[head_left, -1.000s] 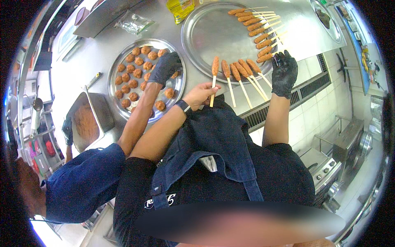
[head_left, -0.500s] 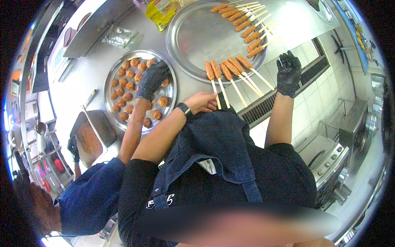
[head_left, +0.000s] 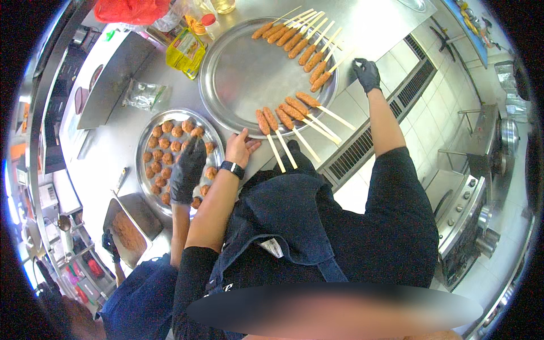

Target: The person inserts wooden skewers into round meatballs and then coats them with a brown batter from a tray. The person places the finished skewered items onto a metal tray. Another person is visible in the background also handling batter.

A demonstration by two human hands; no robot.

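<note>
My bare left hand (head_left: 242,148), with a watch on its wrist, lies at the near rim of a large round metal tray (head_left: 229,79). Its thumb and fingers are apart, the thumb against the rim. On the tray lie moulded brown skewers (head_left: 309,54) along the far right side, sticks pointing outward. Another group of skewers (head_left: 286,111) lies at the near right rim, with sticks overhanging toward me. Off the tray's right side is my black-gloved right hand (head_left: 366,75), fingers loosely bent and apart, near the stick ends; no held thing shows.
At left, a co-worker's gloved hand (head_left: 188,173) reaches over a smaller round tray (head_left: 141,184) of brown balls. Their other gloved hand (head_left: 109,245) is beside a metal pan (head_left: 148,218) of brown mixture. A yellow package (head_left: 186,52) and plastic bag (head_left: 143,95) lie on the counter.
My left hand has moved left along the tray's near rim, away from the overhanging sticks. My right hand has moved up toward the far skewers' sticks, its fingers more bent. The view has shifted.
</note>
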